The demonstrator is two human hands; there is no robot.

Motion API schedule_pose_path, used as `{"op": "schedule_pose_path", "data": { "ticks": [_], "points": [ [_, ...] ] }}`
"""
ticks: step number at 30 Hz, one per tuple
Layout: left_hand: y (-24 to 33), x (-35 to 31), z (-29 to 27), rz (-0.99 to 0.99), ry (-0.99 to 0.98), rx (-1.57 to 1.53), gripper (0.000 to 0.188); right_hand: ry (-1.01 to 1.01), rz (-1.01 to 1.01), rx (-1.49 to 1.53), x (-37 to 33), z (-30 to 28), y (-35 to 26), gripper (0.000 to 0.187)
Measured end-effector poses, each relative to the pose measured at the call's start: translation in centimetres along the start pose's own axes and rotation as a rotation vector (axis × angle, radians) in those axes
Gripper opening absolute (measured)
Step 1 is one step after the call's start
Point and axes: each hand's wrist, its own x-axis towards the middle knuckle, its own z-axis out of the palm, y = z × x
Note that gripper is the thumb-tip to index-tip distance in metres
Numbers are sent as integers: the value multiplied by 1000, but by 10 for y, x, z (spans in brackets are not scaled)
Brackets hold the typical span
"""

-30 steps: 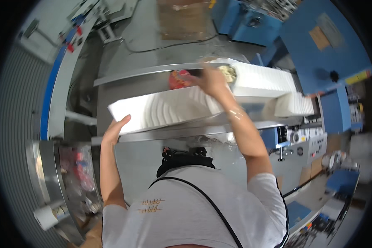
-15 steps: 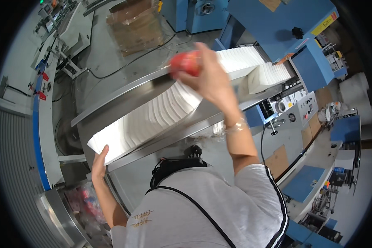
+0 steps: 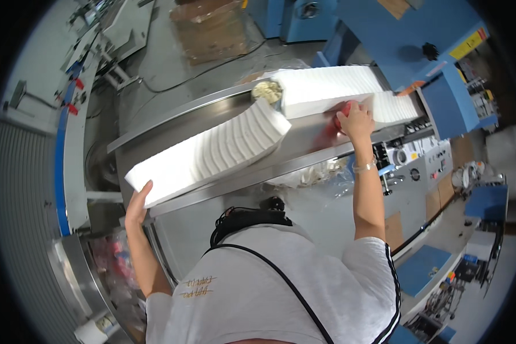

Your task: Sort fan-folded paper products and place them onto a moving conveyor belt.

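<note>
A long row of white folded paper sheets (image 3: 206, 150) lies slantwise along the metal trough (image 3: 315, 133). At its near left end my left hand (image 3: 136, 205) grips the row, thumb on the edge and the other fingers mostly hidden. My right hand (image 3: 358, 121) is closed on a rounded red object (image 3: 341, 117), whose kind I cannot make out, low in the trough. That hand is beside a second white row (image 3: 327, 86) and a shorter white stack (image 3: 394, 108). Between the two long rows sits a roundish object with a cream-coloured top (image 3: 267, 90).
A blue machine (image 3: 404, 40) stands over the trough's far right end. Behind the trough lie a brown cardboard box (image 3: 207, 31) and a dark cable (image 3: 200, 74) on the floor. Crumpled clear plastic (image 3: 321, 175) hangs under the near rim.
My right hand has moved right and down into the trough with the red object, uncovering the cream-topped object. My left hand stays at the row's end. The view has shifted slightly.
</note>
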Motion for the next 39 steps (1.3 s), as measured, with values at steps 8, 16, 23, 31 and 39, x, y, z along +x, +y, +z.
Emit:
{"op": "schedule_pose_path", "data": {
  "ticks": [8, 16, 23, 31, 39],
  "points": [
    [18, -15, 21, 54, -1, 6, 87, -456, -307, 861, -19, 17, -101, 39],
    [32, -22, 3, 40, -35, 92, 95, -930, -326, 913, -59, -11, -152, 57],
    [26, -5, -58, -59, -122, -67, 92, -1138, 152, 1523, -58, 23, -134, 70],
    [36, -4, -20, -24, -172, 126, 87, -1312, 70, 1419, -71, 31, -158, 64],
    [28, 9, -14, -106, -40, 310, 98, -984, -70, 1121, -100, 23, -197, 76]
  ]
}}
